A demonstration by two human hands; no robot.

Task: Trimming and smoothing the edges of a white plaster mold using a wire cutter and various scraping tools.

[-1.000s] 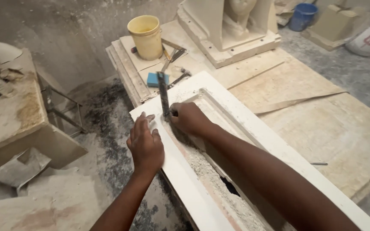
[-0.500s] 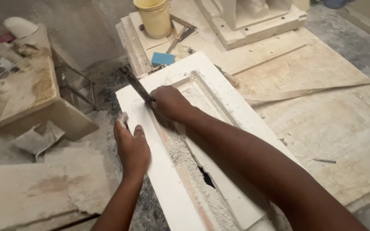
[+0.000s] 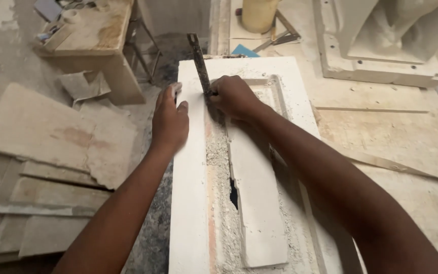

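A long white plaster panel [image 3: 191, 203] with a recessed frame lies lengthwise in front of me. Its groove [image 3: 219, 167] is full of crumbled plaster, and a dark hole shows in it. My left hand [image 3: 169, 122] rests flat on the panel's left border, fingers together. My right hand [image 3: 234, 96] is closed around a dark metal file-like tool [image 3: 199, 61]. The tool stands tilted with its lower end in the groove near the panel's far end.
A yellow bucket [image 3: 257, 14], a blue object [image 3: 244, 50] and metal tools lie beyond the panel. A large plaster mould [image 3: 381, 56] stands at the back right. A dusty wooden table [image 3: 89, 40] is at the upper left. Flat slabs [image 3: 41, 137] lie at the left.
The view has swung so the panel now runs straight away from me. The tool in my right hand has shifted from leaning left to nearly upright. My left hand stays pressed on the left border.
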